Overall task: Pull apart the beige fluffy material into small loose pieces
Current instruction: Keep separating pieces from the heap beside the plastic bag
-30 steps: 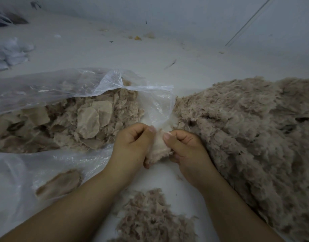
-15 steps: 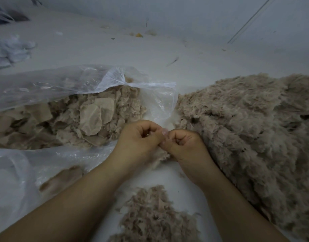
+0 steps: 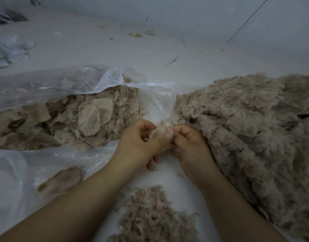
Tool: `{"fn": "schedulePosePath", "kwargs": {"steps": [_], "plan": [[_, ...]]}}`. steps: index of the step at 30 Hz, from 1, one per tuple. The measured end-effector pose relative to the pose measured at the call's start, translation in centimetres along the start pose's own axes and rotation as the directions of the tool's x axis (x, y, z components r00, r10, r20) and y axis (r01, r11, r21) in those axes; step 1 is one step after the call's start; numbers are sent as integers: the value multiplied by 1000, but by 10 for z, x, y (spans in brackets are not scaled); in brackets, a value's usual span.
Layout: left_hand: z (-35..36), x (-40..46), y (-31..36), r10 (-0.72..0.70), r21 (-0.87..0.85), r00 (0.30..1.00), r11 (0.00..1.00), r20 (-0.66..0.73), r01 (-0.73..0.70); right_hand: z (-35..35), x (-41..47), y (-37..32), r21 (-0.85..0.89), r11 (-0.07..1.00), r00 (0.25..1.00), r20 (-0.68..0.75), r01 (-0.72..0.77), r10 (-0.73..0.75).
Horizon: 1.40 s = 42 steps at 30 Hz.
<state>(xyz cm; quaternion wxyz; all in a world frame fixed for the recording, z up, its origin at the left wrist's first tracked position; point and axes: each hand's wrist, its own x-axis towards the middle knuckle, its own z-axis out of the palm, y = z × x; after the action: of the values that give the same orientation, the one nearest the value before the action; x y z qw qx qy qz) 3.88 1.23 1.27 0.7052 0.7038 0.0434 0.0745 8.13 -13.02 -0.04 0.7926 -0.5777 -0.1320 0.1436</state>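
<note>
Both hands meet mid-frame: left hand (image 3: 139, 145) and right hand (image 3: 190, 147) each pinch one small beige tuft (image 3: 159, 130) in curled fingers. Clear plastic bag (image 3: 45, 88) of flat beige pieces left, big fluffy heap (image 3: 255, 128) right. Loose shreds (image 3: 155, 217) lie on the white surface (image 3: 167, 67) near the forearms.

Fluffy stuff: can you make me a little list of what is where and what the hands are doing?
left hand: pinches the small beige tuft
right hand: pinches the same tuft
clear plastic bag: on the left, holds flat beige pieces
big fluffy heap: on the right
small loose pile: near, between the forearms
</note>
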Motion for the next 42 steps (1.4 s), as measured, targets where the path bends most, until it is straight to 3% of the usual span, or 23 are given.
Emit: {"fn": "schedulePosePath", "kwargs": {"steps": [2,6,11,14,18,22,24,28,31,33,38,42], "plan": [[0,0,-2,3,9,999,1000,49,-3,1,2,1,17,1000,999,-32,-2,2],[-8,6,-1,-3,-188,1000,982,-5,2,1,2,-2,1,1000,997,-77,-28,28],[-8,6,-2,30,-148,999,989,18,-27,3,0,-3,-115,993,1000,-9,-30,29],[-8,6,-1,10,-196,999,981,36,-3,1,0,0,-100,995,999,-20,-31,30],[-7,5,-1,-41,-173,994,983,104,58,2,-2,-1,-1,1000,995,98,-21,21],[-8,5,0,-31,-163,983,985,181,61,1,-2,-2,-18,1000,989,149,10,-7],[-10,6,3,-13,-212,991,976,131,41,3,-2,-3,34,999,988,150,27,-32],[-14,13,9,-27,-302,993,953,-114,-9,2,4,3,16,1000,994,-103,-22,23],[-18,20,12,-14,-338,959,937,-283,-86,4,5,2,17,999,987,-153,-44,46],[-14,22,12,-11,-363,950,926,-311,-108,5,5,1,28,999,985,-166,-46,50],[-1,15,3,-7,-148,984,989,-179,-20,5,4,-1,119,992,981,-186,-41,63],[1,13,4,105,99,993,990,-48,-100,5,4,0,133,990,981,-183,-46,70]]}}
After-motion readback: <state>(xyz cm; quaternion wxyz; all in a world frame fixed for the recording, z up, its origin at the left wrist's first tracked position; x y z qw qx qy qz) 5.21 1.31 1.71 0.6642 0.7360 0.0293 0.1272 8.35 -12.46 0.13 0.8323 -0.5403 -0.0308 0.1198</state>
